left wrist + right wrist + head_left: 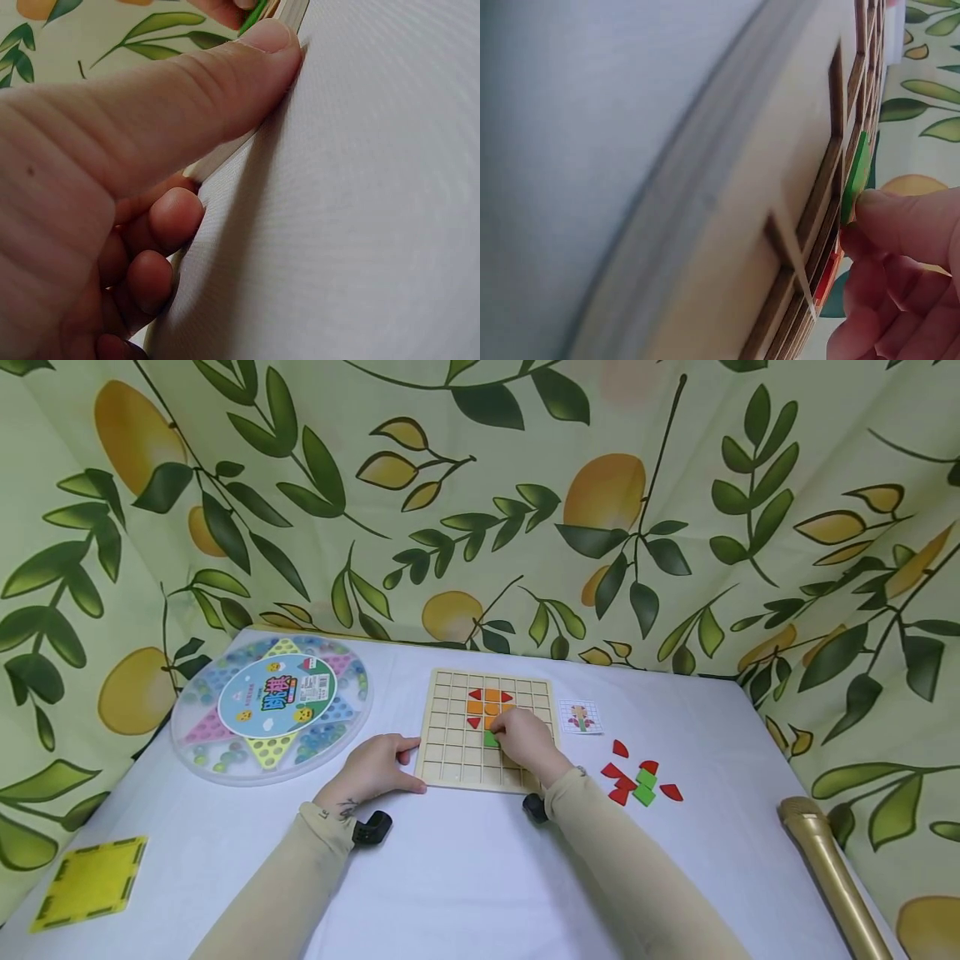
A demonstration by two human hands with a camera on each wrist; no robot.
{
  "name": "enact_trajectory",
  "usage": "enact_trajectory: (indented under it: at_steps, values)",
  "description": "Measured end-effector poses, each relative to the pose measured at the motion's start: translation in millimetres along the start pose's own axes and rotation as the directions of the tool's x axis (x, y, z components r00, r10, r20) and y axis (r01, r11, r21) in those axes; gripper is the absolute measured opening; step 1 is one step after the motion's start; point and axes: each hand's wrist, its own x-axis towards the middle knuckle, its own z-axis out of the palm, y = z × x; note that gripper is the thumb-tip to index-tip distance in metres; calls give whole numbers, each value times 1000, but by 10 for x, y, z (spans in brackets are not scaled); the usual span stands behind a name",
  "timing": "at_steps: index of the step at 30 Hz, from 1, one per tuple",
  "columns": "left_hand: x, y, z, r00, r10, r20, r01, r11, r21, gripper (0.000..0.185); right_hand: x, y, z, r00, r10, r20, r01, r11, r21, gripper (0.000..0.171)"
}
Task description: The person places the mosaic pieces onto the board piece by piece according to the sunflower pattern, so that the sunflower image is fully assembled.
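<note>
- The right hand rests over the middle of the wooden grid board, fingers curled, pinching a green tile; the right wrist view shows a fingertip pressed on the edge of that green tile, which stands tilted in a board cell rather than lying flat.
- The green tile sits in the board's middle rows, just below the orange tiles and the small red triangles already set in the upper cells.
- The left hand lies at the board's near left corner; its thumb presses flat against the board's edge, and the other fingers are curled beside the board on the cloth, closed on nothing else.
- The board lies flat on a white tablecloth, near the middle of the table.
- Just right of the board lies a small pattern card.
- Further right of the board, nearer the person, is a loose heap of red and green pieces.
- Well left of the board stands a round Chinese checkers set with marbles under its clear lid.
- Far left of the board, at the table's near corner, lies a yellow square plate.
- Far right of the board, at the near edge, lies a gold microphone.
- Behind the board hangs a leaf-and-fruit print backdrop.
</note>
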Motion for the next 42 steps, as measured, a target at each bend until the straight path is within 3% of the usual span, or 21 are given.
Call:
enact_trajectory:
  at_steps: [7, 12, 15, 19, 21, 23, 36, 39, 42]
  values:
    - [3, 22, -3, 1000, -4, 5, 4, 1000, -9, 80, -203, 120, -227, 998, 56, -32, -53, 995, 87, 19]
    - [15, 30, 6, 1000, -4, 9, 4, 1000, -4, 79, -445, 560, -544, 984, 164, -66, -157, 983, 94, 21]
    - [20, 26, 9, 1000, -5, 9, 5, 1000, -5, 80, -624, 917, -687, 954, 294, -52, -289, 954, 82, 24]
    - [21, 15, 12, 1000, -6, 10, 6, 1000, -6, 80, -905, 1308, -766, 880, 474, -26, -473, 881, 28, 29]
    - [17, 10, 11, 1000, -5, 10, 5, 1000, -5, 79, -1022, 1426, -765, 858, 514, -18, -514, 858, -5, 33]
    - [15, 4, 8, 1000, -2, 8, 3, 1000, -9, 79, -1095, 1486, -752, 849, 528, -9, -528, 849, -22, 37]
    - [0, -2, -1, 1000, -7, 9, 7, 1000, -17, 80, -1057, 1461, -677, 851, 524, 20, -524, 851, 11, 20]
    - [1, 7, -11, 1000, -6, 12, 6, 1000, -12, 80, -1007, 1381, -710, 860, 510, 26, -511, 859, 25, 16]
    - [-8, 9, -24, 1000, -6, 11, 6, 1000, -11, 80, -901, 1203, -723, 886, 463, 17, -463, 884, 70, 16]
